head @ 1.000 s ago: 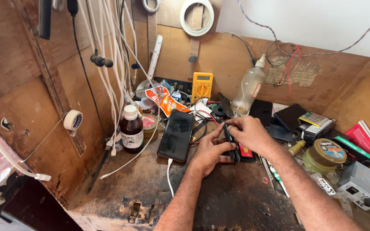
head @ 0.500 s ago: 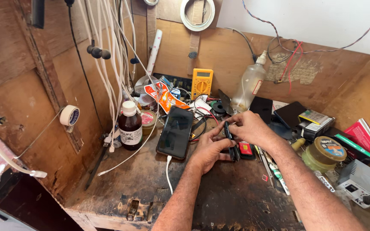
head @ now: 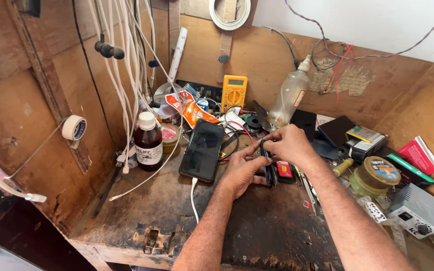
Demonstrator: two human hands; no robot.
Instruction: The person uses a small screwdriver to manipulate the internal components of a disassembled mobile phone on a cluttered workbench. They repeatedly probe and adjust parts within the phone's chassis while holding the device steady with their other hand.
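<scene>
Worn wooden boards make the walls and the top of this small workbench (head: 257,226), and many white cables (head: 126,75) hang down on the wall at its left side. Near the middle of the bench both hands meet on a small dark device (head: 269,168), which stands on its edge on the wood. The left hand (head: 242,170) grips this device from the near side, with the thumb and fingers closed on it. The right hand (head: 290,143) pinches the top of the device with closed fingertips; what exactly sits between them I cannot tell.

Just left of the device lies a black phone (head: 203,149), screen up, with a white charging cable (head: 193,198) plugged in its near end. Further left of the device stands a brown bottle (head: 148,142) with a white cap. Behind the device, against the back wall, leans a yellow multimeter (head: 234,93), and beside it a clear plastic bottle (head: 290,98). Right of the device sits a round tin (head: 377,173), and beyond the tin a grey box with a knob (head: 417,210). A small red and black part (head: 284,169) lies touching the device on its right side.
</scene>
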